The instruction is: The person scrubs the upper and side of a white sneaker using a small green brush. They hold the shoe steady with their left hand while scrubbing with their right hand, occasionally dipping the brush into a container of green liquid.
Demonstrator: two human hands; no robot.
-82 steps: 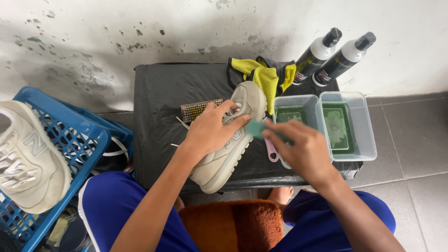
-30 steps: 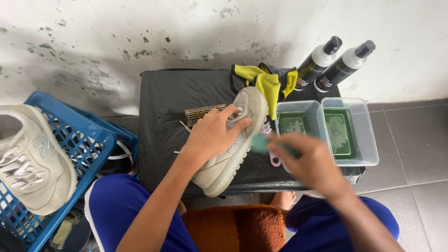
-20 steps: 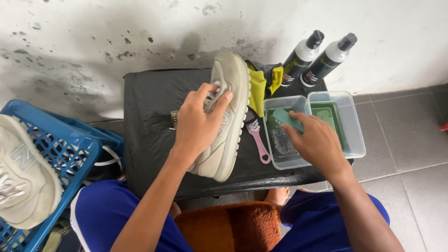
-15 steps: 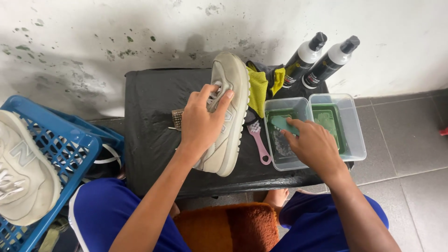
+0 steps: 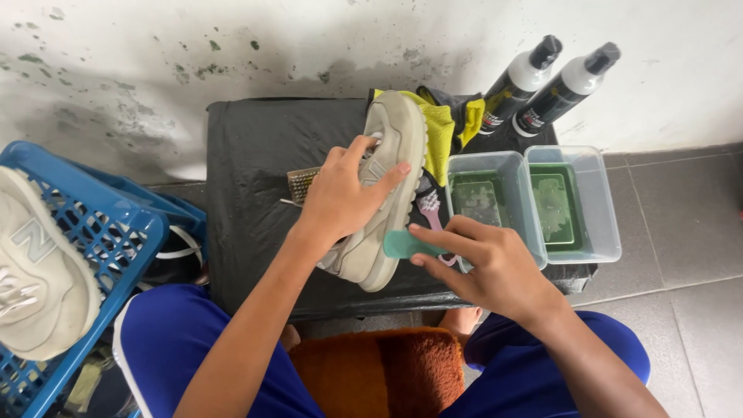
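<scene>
Head camera, looking down: a seated person in blue shorts works over a low tabletop draped in black plastic, set against a stained white wall. The left hand has its grip clamped on a beige sneaker, fingers spread over the upper and thumb near the laces, holding it tilted on its side with the toe pointing away toward the wall. The sneaker looks worn and greyed, its thick pale sole turned to the right and its heel hanging near the tabletop's front edge. Just right of the sneaker's heel, the right hand has its grip closed on a teal-handled brush, whose handle end touches or nearly touches the sole; the bristles cannot be made out. Between the sneaker and the nearer of two clear plastic tubs lies a small pink brush. Both tubs hold greenish water and stand to the right of the sneaker. Beyond the sneaker's toe lies a yellow cloth, and further right two black-and-white spray bottles lean against the wall. A wire brush rests on the tabletop just left of the sneaker. Well left of the sneaker, a blue plastic crate carries a second beige sneaker.
</scene>
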